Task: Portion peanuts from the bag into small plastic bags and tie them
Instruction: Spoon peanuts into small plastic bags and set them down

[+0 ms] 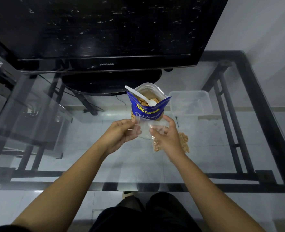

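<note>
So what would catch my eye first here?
Probably the blue peanut bag standing open mid-table with a white spoon in it. Just in front, the left hand and right hand pinch an empty clear small bag. A big black TV looms behind.

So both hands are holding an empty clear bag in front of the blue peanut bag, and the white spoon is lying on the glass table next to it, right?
Not quite. The head view shows the white spoon standing inside the open blue peanut bag, its bowl on the peanuts, not on the glass table. The rest holds: the left hand and right hand hold an empty clear bag in front of it.
</note>
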